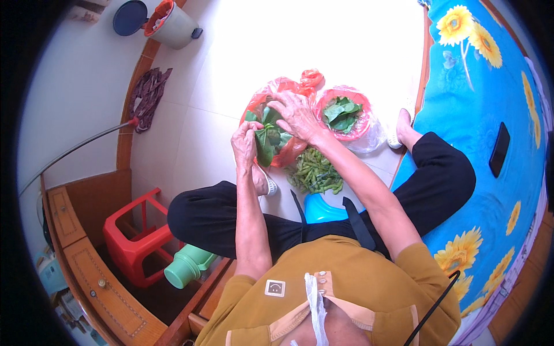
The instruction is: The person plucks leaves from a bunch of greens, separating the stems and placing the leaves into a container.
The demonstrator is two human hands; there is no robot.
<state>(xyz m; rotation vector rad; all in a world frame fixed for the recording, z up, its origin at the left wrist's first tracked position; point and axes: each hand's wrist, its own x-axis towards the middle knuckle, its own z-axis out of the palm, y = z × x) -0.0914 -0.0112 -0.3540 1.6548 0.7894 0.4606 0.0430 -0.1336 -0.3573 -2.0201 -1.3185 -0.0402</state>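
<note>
I sit on a low blue stool (319, 210) over the floor. My left hand (244, 144) pinches a bunch of green leafy vegetable (267, 138) by its lower end. My right hand (296, 114) reaches into the red plastic bag (288, 86) that holds the leaves, its fingers on the greens. To the right stands a red basket (365, 126) in a clear bag, holding picked green leaves (341, 112). A pile of green stems and scraps (314, 172) lies on the floor in front of my knees.
A bed with a blue sunflower sheet (479, 104) runs along the right, a dark phone (499, 149) on it. At left are a red plastic stool (138, 236), a green flask (187, 266), a wooden cabinet (86, 271), a mop (147, 95) and a pedal bin (173, 23).
</note>
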